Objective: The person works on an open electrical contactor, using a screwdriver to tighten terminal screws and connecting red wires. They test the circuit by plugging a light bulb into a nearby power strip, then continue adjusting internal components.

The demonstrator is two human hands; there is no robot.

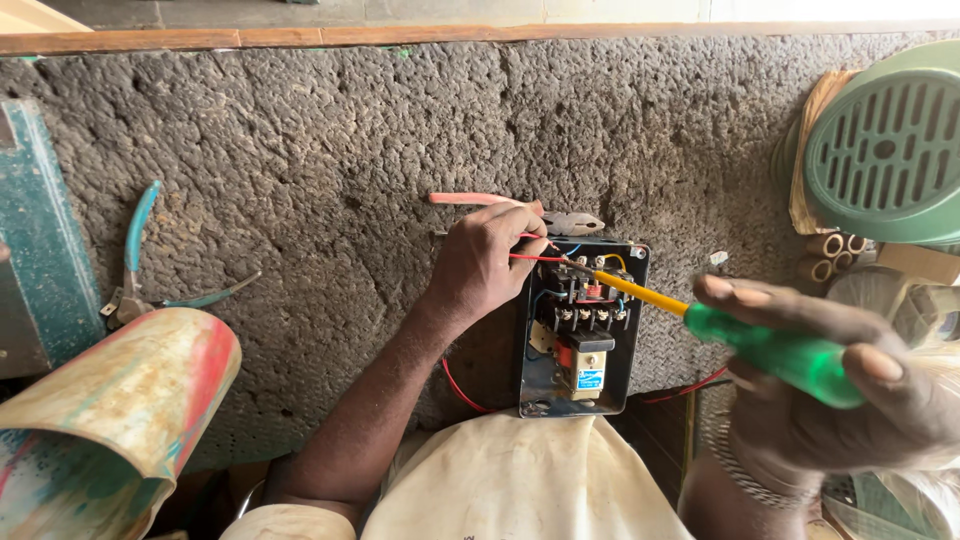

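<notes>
Gripped in the right hand (850, 390), a green-handled screwdriver (770, 350) angles its tip onto a terminal in the open starter box (583, 325), while the left hand (490, 265) pinches a red wire (535, 258) there, steadying it.

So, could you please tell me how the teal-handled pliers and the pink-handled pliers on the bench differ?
The teal-handled pliers lie far to the left, untouched and spread wide open; the pink-handled pliers lie just above the open switch box, partly hidden behind the left hand, so their spread is unclear. The teal pair shows whole; of the pink pair only one handle and the jaw tip show. Both rest on the rough dark mat.
</notes>
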